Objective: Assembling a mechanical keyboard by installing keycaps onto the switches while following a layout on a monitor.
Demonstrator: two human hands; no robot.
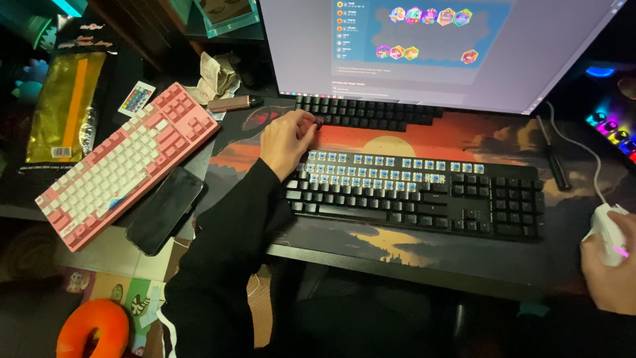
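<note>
Mid keycap removal: my left hand fingers pinch a small keycap above black keyboard; right hand grips mouse at bench's right edge. Next needs setting it down.

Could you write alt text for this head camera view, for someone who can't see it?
A left hand pinches a small dark keycap above a black keyboard with bare blue switches; the right hand rests on a white mouse. A pink keyboard lies left.
</note>
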